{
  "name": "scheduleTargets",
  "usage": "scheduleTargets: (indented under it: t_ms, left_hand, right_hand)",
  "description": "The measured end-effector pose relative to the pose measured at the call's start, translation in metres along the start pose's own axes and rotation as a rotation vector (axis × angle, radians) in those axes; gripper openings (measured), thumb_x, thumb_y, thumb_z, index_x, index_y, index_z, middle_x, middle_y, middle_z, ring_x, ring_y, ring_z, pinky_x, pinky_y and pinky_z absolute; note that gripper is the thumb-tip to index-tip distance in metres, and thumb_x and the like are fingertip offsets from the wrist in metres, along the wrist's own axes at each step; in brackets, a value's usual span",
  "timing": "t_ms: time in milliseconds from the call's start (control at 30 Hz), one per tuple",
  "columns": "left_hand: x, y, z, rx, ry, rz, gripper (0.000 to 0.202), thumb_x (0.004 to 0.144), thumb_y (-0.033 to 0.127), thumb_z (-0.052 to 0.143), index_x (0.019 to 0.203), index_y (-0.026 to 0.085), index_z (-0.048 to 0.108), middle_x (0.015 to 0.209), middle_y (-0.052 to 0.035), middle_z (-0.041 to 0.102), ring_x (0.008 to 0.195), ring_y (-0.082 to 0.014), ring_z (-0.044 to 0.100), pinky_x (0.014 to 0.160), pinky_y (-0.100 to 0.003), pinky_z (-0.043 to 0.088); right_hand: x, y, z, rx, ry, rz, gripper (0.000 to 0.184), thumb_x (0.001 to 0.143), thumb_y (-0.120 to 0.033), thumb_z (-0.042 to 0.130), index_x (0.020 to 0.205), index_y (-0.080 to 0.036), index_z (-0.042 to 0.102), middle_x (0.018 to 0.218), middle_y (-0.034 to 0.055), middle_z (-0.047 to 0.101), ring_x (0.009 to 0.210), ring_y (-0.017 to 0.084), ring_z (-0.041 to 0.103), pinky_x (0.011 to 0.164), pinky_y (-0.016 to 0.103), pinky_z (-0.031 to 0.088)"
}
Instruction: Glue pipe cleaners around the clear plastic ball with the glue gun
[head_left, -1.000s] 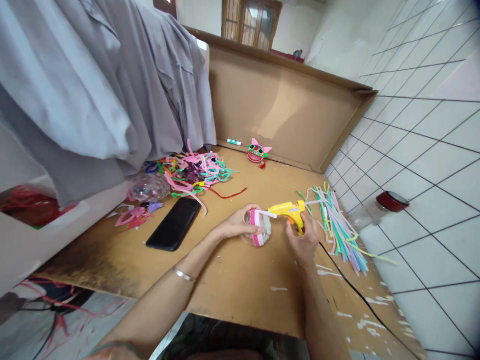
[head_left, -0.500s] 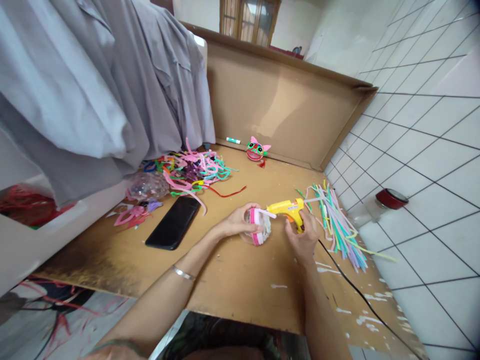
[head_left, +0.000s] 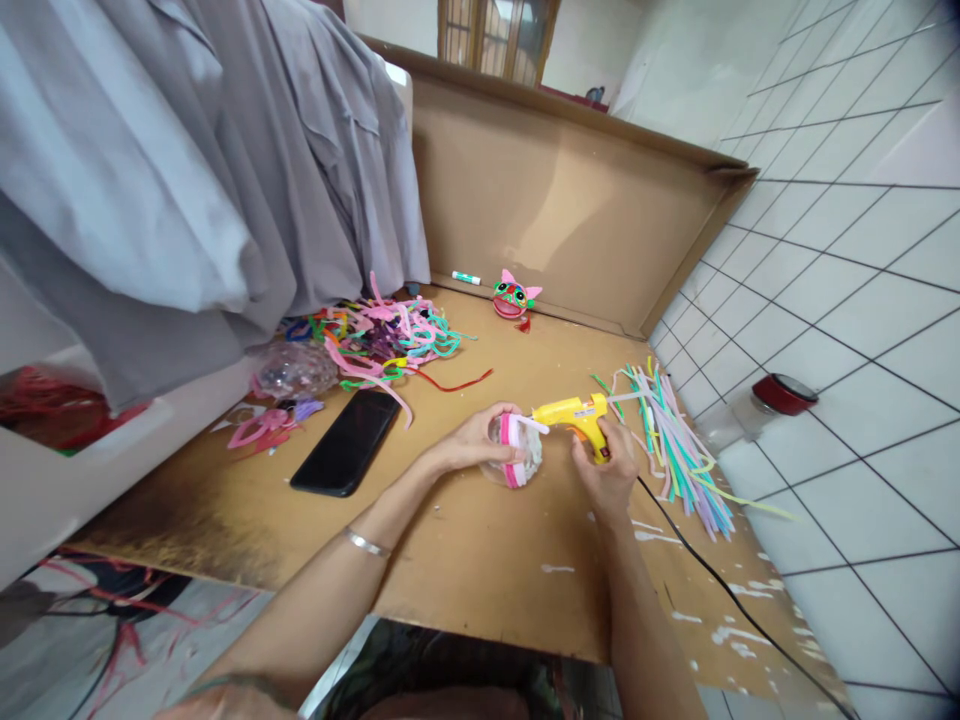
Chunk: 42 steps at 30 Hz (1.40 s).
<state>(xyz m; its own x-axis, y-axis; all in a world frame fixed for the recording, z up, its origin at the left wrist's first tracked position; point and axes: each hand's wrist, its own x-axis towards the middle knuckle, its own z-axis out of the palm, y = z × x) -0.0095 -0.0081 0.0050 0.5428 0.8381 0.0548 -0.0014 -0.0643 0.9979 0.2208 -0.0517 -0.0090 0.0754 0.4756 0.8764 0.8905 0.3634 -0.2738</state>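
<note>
My left hand (head_left: 478,437) is closed around a small clear plastic piece (head_left: 529,462) wrapped with pink and white pipe cleaner bands (head_left: 511,452). A loose white end of pipe cleaner (head_left: 534,424) sticks out from its top to the right. My right hand (head_left: 606,468) grips the handle of a yellow glue gun (head_left: 568,411), its fingers near the orange trigger. The gun points left, its nozzle close to the top of the bands; whether it touches them I cannot tell. A translucent glue stick (head_left: 622,398) juts from the gun's back.
A bundle of pastel pipe cleaners (head_left: 682,455) lies right; a tangled colourful pile (head_left: 397,335) lies left, near a black phone (head_left: 346,443). A finished-looking animal face (head_left: 512,297) and glue tube (head_left: 466,278) are at the back. The black cord (head_left: 720,578) trails right. A jar (head_left: 761,410) stands by the tiles.
Almost nothing differs. Both hands keep their hold on the banded plastic piece and the glue gun, and the view has shifted very slightly.
</note>
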Motion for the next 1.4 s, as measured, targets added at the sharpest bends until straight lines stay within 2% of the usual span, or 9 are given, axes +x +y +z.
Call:
scheduleTargets:
  t_ms: [367,800,1167,1400]
  left_hand:
    - [-0.0011,0.0008,-0.0001,0.0,-0.006,0.004,0.068,0.056,0.037,0.082,0.114,0.017,0.053,0.091,-0.0006,0.06,0.082,-0.016,0.054,0.077,-0.028,0.044]
    - [-0.0001,-0.0024,-0.0005,-0.018,-0.01,0.014,0.069,0.057,0.035,0.083,0.116,0.017,0.053,0.092,-0.0008,0.061,0.083,-0.0159,0.055,0.078,-0.028,0.045]
    - [-0.0004,0.0013,-0.0002,0.011,-0.012,0.01,0.066,0.055,0.036,0.083,0.111,0.017,0.054,0.092,-0.0002,0.06,0.083,-0.0159,0.054,0.078,-0.027,0.042]
    - [-0.0007,0.0012,-0.0002,0.012,-0.009,0.018,0.065,0.056,0.035,0.083,0.112,0.016,0.054,0.093,-0.0009,0.061,0.083,-0.0163,0.055,0.079,-0.028,0.043]
  right_hand:
    - [0.0057,0.0002,-0.0049,0.05,-0.007,-0.008,0.019,0.084,-0.031,0.061,0.1,-0.02,0.062,0.088,0.0065,0.066,0.08,0.019,0.065,0.071,0.034,0.055]
    - [0.0054,-0.0001,-0.0053,0.072,-0.019,0.004,0.021,0.082,-0.028,0.063,0.102,-0.019,0.063,0.088,0.0062,0.066,0.078,0.019,0.063,0.071,0.033,0.054]
    - [0.0061,0.0021,-0.0059,0.077,-0.029,0.024,0.022,0.082,-0.034,0.062,0.099,-0.02,0.064,0.086,0.0062,0.067,0.08,0.02,0.065,0.073,0.035,0.055]
    - [0.0074,0.0011,-0.0082,0.088,-0.035,0.02,0.02,0.081,-0.031,0.063,0.097,-0.019,0.065,0.086,0.0058,0.066,0.077,0.019,0.064,0.07,0.033,0.054]
